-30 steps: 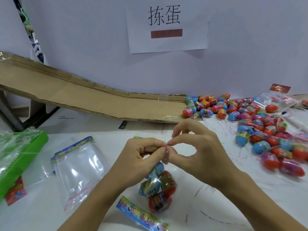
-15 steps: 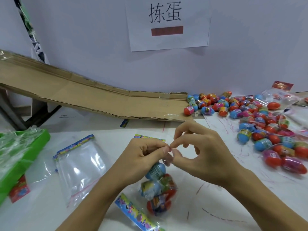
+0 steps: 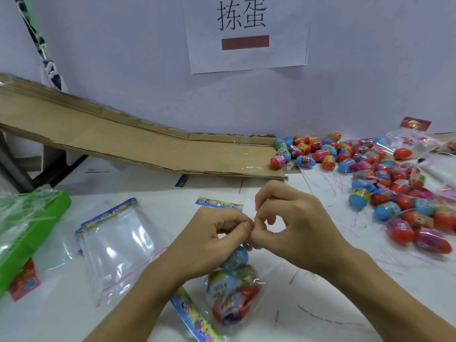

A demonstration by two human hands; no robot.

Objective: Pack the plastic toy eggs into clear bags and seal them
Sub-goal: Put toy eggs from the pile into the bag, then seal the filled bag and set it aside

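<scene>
- Left hand point(image 3: 209, 239) and right hand point(image 3: 294, 223) met fingertip to fingertip, both pinching the top edge of the filled bag point(image 3: 233, 290).
- That bag hung just under the hands, stuffed with blue and red eggs, low over the white table point(image 3: 320, 304).
- Empty clear bags point(image 3: 116, 243) lay off to the left.
- Loose eggs point(image 3: 385, 178) sat piled on the right, past the end of the cardboard ramp point(image 3: 148, 144).

eggs point(image 3: 385, 178): blue, red and pink halves with bright printed bands
bag strips point(image 3: 108, 212): blue with cartoon print
tray point(image 3: 32, 233): bright green
ramp point(image 3: 138, 146): plain brown cardboard
tabletop point(image 3: 333, 287): white with red scribbles
</scene>
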